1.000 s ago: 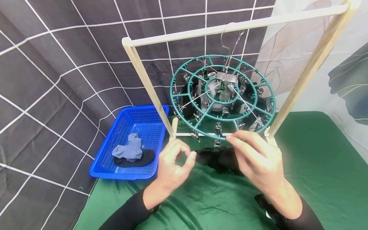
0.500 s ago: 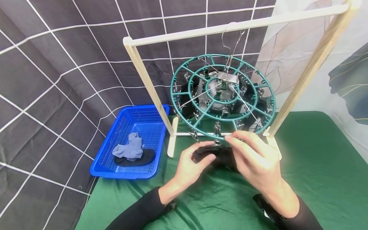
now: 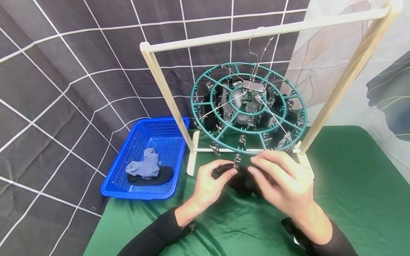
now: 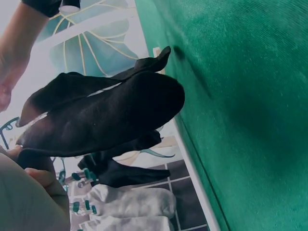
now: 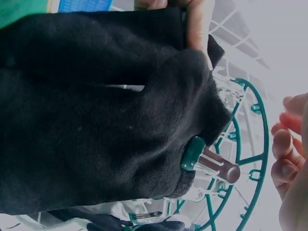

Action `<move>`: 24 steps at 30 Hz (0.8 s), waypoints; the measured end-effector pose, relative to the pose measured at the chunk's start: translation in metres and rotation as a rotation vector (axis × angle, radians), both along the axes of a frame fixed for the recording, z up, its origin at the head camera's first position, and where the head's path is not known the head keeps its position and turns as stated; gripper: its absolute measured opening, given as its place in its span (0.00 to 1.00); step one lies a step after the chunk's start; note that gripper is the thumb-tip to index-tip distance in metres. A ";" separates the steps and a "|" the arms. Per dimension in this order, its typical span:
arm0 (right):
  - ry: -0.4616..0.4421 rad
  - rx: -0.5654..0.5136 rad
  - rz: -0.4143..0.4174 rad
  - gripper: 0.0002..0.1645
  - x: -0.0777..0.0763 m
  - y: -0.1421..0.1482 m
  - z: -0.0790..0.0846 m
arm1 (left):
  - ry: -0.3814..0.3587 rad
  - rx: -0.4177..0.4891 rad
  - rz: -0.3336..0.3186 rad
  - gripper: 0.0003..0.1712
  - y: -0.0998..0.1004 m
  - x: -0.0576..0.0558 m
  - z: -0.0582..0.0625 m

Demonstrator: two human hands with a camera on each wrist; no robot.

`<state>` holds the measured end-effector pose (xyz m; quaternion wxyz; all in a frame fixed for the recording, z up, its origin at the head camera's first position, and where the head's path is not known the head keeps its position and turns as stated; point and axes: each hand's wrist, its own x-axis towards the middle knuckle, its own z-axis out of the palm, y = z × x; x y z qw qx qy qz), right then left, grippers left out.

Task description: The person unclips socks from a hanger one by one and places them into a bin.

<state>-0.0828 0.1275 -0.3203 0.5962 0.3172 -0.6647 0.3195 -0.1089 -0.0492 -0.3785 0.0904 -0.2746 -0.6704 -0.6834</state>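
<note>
A pair of black socks [image 4: 106, 110] hangs below the front of a round teal clip hanger [image 3: 205, 133]. My left hand [image 3: 208, 183] pinches a sock cuff between thumb and fingers, just left of a metal clip [image 3: 237, 159]. In the right wrist view a clip with teal pads [image 5: 194, 154] bites the cuff edge. My right hand [image 3: 286, 181] is right of that clip, its fingers loosely bent and holding nothing; in the right wrist view its fingers [image 5: 286, 154] stand apart from the cloth. From the head, the right hand covers part of the socks.
The hanger hooks over a wooden rack's top bar [image 3: 208, 39], with rack posts on both sides. More dark socks and grey socks [image 4: 134, 202] hang inside the rings. At left, a blue basket [image 3: 110, 186] holds a blue-grey sock [image 3: 145, 165] over a black one [image 3: 164, 176]. Green cloth [image 3: 346, 170] covers the table.
My left hand has moved right from beside the socks and taken hold of a cuff. My right fingers have spread and dropped slightly from the hanger's rim. The front clip has shifted slightly left.
</note>
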 end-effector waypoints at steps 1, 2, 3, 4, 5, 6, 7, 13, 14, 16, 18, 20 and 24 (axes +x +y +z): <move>-0.014 0.010 0.017 0.13 0.001 0.000 0.000 | -0.003 -0.004 0.003 0.10 -0.001 0.000 0.000; -0.036 0.026 0.033 0.14 0.002 0.001 -0.001 | -0.005 -0.007 0.004 0.10 -0.002 0.000 0.001; -0.071 0.045 0.041 0.14 0.003 0.001 -0.002 | -0.007 -0.010 0.004 0.10 -0.003 0.000 0.001; -0.114 0.064 0.044 0.14 0.003 0.002 -0.004 | -0.008 -0.014 0.005 0.10 -0.004 0.001 0.001; -0.170 0.084 0.035 0.14 0.004 0.002 -0.006 | -0.004 -0.016 0.005 0.10 -0.004 0.001 0.002; -0.231 0.102 0.022 0.15 0.004 0.003 -0.009 | 0.003 -0.019 0.004 0.10 -0.005 0.001 0.002; -0.292 0.113 -0.002 0.16 0.004 0.003 -0.012 | 0.012 -0.020 0.000 0.11 -0.005 0.002 0.002; -0.545 0.055 -0.044 0.20 0.001 0.001 -0.028 | 0.061 -0.042 -0.024 0.11 -0.005 0.004 0.004; -0.562 0.026 -0.024 0.19 0.000 0.000 -0.029 | 0.064 -0.048 -0.025 0.11 -0.005 0.004 0.004; -0.584 -0.026 0.019 0.19 -0.001 -0.001 -0.031 | 0.062 -0.062 -0.024 0.11 -0.004 0.004 0.004; -0.605 -0.074 0.070 0.17 -0.002 -0.001 -0.032 | 0.060 -0.072 -0.025 0.11 -0.004 0.004 0.004; -0.632 -0.092 0.100 0.17 -0.002 -0.002 -0.032 | 0.058 -0.081 -0.020 0.11 -0.004 0.004 0.004; -0.668 -0.104 0.120 0.18 -0.001 -0.004 -0.027 | 0.059 -0.099 -0.016 0.11 -0.003 0.005 0.005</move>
